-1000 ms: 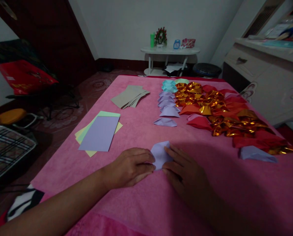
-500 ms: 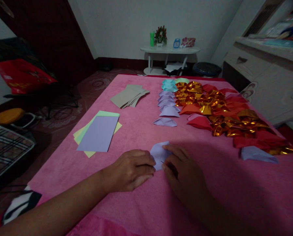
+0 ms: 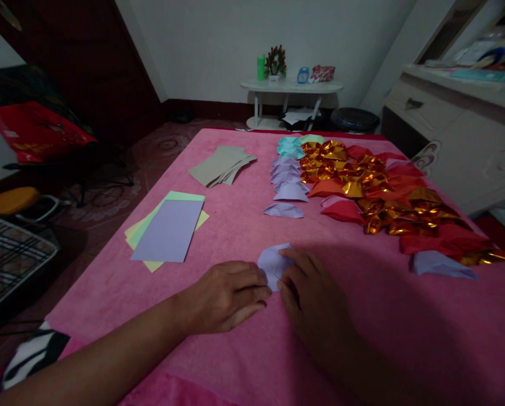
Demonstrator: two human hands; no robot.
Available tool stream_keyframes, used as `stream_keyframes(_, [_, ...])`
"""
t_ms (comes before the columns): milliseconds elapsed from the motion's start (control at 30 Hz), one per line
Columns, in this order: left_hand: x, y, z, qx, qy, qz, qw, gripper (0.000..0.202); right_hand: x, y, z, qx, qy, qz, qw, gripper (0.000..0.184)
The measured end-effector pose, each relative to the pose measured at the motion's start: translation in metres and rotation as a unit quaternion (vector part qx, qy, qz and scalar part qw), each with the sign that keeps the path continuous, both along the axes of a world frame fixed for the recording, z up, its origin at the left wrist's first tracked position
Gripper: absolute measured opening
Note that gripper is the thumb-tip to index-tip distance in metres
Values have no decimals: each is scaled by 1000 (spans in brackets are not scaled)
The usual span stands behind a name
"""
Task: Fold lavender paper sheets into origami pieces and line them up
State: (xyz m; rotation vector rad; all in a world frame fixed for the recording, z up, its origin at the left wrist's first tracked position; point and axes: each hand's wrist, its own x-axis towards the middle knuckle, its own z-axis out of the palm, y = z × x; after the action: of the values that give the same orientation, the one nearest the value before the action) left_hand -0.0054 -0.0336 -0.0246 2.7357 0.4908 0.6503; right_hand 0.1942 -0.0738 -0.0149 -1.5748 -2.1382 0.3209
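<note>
A small folded sheet of lavender paper (image 3: 272,264) lies on the pink cloth between my two hands. My left hand (image 3: 231,296) holds its left edge down, fingers close together and slightly bent. At its right side, my right hand (image 3: 311,287) grips the paper with thumb and fingers, which cover part of the folds. Beyond the hands stand several folded lavender paper pieces (image 3: 283,210) in a column. To their right are rows of gold foil pieces (image 3: 354,190) and red folded pieces (image 3: 343,211).
Flat lavender, green and yellow sheets (image 3: 167,231) lie at left, with grey sheets (image 3: 222,165) behind them. A single lavender piece (image 3: 442,265) sits at right. A white side table (image 3: 292,85) stands by the wall, a pale cabinet (image 3: 459,124) at right.
My left hand has shifted very slightly, its fingertips reaching a little further over the paper's lower left edge. The right hand keeps its grip, and the view has moved slightly.
</note>
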Motion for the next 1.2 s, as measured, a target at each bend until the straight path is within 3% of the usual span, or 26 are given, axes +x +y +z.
stream_keyframes(533, [2,-1,2,11,5,5,1000,23,-1,-2,-6,67,-42,15,997,20])
stream_keyframes(867, [4,-4,6,9,38,15,999,19,-3,0,-5,23,-40,-17,999,14])
stream_keyframes(1200, [23,-15,3,94,85,101,987,17,5,7,-1,-24,-2,-53,998,13])
